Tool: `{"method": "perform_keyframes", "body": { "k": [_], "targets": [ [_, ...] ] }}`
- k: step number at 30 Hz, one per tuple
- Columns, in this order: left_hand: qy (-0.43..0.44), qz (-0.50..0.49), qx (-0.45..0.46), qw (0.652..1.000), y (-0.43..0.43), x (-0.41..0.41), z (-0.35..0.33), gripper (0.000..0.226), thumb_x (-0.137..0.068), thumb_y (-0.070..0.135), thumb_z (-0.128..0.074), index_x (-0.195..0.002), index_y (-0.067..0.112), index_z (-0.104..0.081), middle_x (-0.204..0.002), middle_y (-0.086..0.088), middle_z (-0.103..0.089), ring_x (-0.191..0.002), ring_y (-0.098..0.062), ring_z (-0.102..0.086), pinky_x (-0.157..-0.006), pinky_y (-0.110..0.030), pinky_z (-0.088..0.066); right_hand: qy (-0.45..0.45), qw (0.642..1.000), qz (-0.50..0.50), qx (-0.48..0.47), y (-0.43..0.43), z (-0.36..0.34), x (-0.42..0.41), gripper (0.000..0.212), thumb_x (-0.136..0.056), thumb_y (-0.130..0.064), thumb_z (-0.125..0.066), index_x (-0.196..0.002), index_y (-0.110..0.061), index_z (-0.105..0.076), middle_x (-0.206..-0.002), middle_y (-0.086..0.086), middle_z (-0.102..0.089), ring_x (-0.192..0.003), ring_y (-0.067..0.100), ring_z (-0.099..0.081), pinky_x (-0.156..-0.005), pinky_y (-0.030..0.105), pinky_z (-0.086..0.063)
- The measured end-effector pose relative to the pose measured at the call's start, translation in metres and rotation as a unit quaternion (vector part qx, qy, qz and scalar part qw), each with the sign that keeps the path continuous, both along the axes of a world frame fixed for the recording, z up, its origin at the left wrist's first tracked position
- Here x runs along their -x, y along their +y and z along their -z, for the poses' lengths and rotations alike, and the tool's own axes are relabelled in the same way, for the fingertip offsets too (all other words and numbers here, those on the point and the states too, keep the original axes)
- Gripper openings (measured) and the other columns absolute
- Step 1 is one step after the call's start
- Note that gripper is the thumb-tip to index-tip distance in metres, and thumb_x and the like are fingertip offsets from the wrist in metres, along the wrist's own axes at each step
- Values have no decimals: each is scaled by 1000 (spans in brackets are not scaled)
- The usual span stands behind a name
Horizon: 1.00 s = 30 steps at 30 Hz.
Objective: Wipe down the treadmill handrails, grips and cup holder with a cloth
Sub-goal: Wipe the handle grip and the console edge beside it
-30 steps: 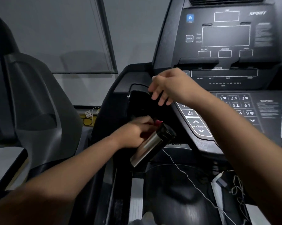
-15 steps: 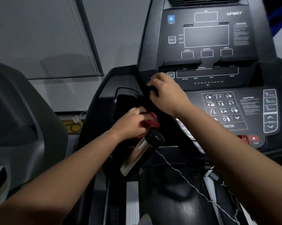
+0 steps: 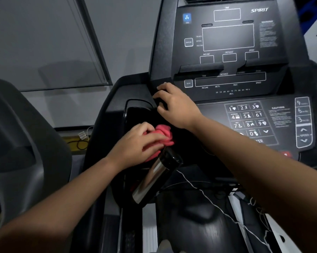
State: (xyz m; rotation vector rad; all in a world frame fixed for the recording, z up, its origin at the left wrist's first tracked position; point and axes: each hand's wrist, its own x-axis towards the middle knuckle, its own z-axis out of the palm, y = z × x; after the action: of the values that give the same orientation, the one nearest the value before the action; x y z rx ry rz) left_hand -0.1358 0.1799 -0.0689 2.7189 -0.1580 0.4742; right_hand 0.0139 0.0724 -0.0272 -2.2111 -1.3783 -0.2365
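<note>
Surface/room, near to far: dark treadmill motor cover [image 3: 199, 227] at the bottom of the view, then the black console shelf with the cup holder [image 3: 135, 108] recessed at its left end. The keypad [image 3: 247, 119] lies to its right. Beyond rises the upright display console [image 3: 227, 42], all windows dark, marked SPIRIT. Behind that is a grey wall with a framed glass panel [image 3: 44, 42]. Lighting is dim.

Other things: a thin white cord [image 3: 208, 200] runs diagonally over the motor cover toward a tangle of wires at lower right. A grey neighbouring machine [image 3: 17, 143] fills the left edge. Between the two machines lies a yellow strip with a looped black cable [image 3: 79, 143] on the floor. A steel bottle [image 3: 152, 179] with a black cap hangs tilted in front of the cup holder, cap end up, covering the holder's lower rim.

Hands: both forearms reach in from the bottom corners. The left hand [image 3: 135, 143] is knuckles up, fingers curled over a bunched red cloth [image 3: 165, 134] at the near edge of the cup holder. The bottle's cap sits right under this hand; whether the fingers also grip the bottle cannot be told. The right hand [image 3: 176, 106] is farther in, at the cup holder's far right rim. Its fingers are bent, tips on the console's dark left edge. Hooked round the edge or merely resting: cannot tell.
</note>
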Motion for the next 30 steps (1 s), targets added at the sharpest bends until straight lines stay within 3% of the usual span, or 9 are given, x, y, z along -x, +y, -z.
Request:
{"method": "perform_keyframes", "body": {
  "k": [3, 5, 9, 12, 15, 19, 23, 26, 30],
  "targets": [
    [29, 80, -76, 993, -17, -2, 3, 21, -84, 24, -53, -104, 21, -59, -96, 3, -54, -86, -12, -48, -78, -30, -47, 6, 1000, 10, -10, 0, 1, -2, 38, -78, -23, -44, -102, -4, -67, -116, 12, -57, -107, 30, -55, -88, 38, -47],
    [69, 53, -13, 996, -28, -7, 2, 13, -90, 21, -57, -103, 18, -58, -90, 17, -46, -87, -4, -44, -85, -27, -43, 11, 1000, 11, -14, 0, 1, -2, 36, -78, -21, -46, -103, -6, -67, -118, 11, -56, -108, 28, -55, -88, 38, -47],
    [96, 50, 8, 994, -30, -16, 12, 13, -93, 30, -58, -103, 23, -55, -88, 17, -44, -85, 10, -42, -84, -13, -32, 14, 1000, 8, -22, -1, 4, -3, 33, -81, -19, -50, -107, -7, -66, -121, 10, -55, -112, 26, -53, -90, 36, -46],
    [98, 56, -20, 993, -24, -19, 9, 17, -89, 26, -58, -104, 20, -64, -97, 3, -57, -86, -4, -50, -85, -27, -44, 15, 1000, 7, -26, -1, 6, -5, 31, -82, -18, -51, -108, -8, -66, -123, 9, -54, -115, 25, -51, -92, 35, -44],
    [64, 6, -42, 997, -8, -31, 14, 34, -78, 40, -54, -96, 20, -74, -98, -10, -62, -86, -29, -57, -79, -37, -52, 14, 1000, 4, -27, -1, 7, -8, 31, -81, -19, -51, -105, -7, -67, -121, 9, -55, -114, 26, -52, -93, 33, -43],
    [105, -91, 57, 989, -1, -44, 8, 45, -71, 43, -51, -106, 27, -72, -112, -3, -56, -108, -22, -52, -98, -31, -42, 19, 999, 1, -42, 0, 7, -10, 31, -78, -20, -52, -100, -8, -69, -116, 10, -58, -108, 26, -55, -92, 31, -41],
    [47, -122, -10, 991, -11, -38, 7, 34, -78, 39, -53, -104, 26, -72, -99, -3, -55, -94, -22, -51, -84, -32, -45, 55, 996, -1, -66, -1, 6, -12, 26, -85, -15, -52, -101, -11, -71, -118, 7, -58, -112, 22, -53, -95, 26, -36],
    [-16, -46, 15, 999, -19, -22, 7, 23, -83, 40, -60, -96, 27, -73, -91, 1, -54, -84, -14, -47, -77, -28, -43, 54, 996, -8, -65, -1, 5, -15, 26, -87, -13, -50, -102, -11, -71, -119, 8, -58, -114, 23, -52, -97, 26, -33],
    [49, 89, -67, 993, -19, -12, 7, 34, -81, 17, -73, -107, 39, -67, -104, 5, -56, -90, -10, -44, -83, -27, -42, 46, 997, -12, -58, 0, 6, -16, 28, -84, -15, -49, -99, -11, -72, -116, 9, -59, -110, 25, -54, -96, 30, -38]
  ]
}}
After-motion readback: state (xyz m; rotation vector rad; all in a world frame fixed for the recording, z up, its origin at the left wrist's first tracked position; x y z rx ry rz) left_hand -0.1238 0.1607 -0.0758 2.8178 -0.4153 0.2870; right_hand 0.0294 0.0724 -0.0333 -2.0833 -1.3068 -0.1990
